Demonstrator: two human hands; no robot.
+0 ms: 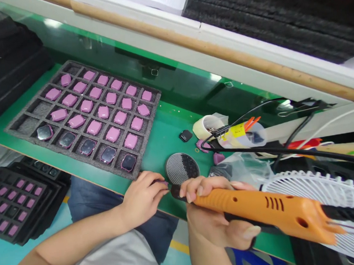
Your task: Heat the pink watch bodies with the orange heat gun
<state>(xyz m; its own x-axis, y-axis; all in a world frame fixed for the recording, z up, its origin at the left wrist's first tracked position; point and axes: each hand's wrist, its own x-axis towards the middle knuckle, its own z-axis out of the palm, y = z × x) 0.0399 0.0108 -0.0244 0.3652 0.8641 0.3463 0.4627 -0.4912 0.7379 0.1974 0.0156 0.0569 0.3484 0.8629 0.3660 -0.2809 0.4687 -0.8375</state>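
My right hand point(215, 211) is wrapped round an orange electric screwdriver point(262, 207), whose black tip points left. At that tip my left hand point(143, 198) pinches a small pink-edged part point(164, 184) that is mostly hidden by the fingers. Both hands meet at the front edge of the green bench point(164, 129). Just behind them lies a round perforated metal dish point(182, 167) with dark bits in it.
A grey foam tray point(20, 127) of pink and dark square parts lies at the left. More black trays point(15, 198) sit lower left and stacked at upper left. Tape roll point(207, 127), small black part point(185, 135), cables, plastic bag and a white fan point(326, 196) crowd the right.
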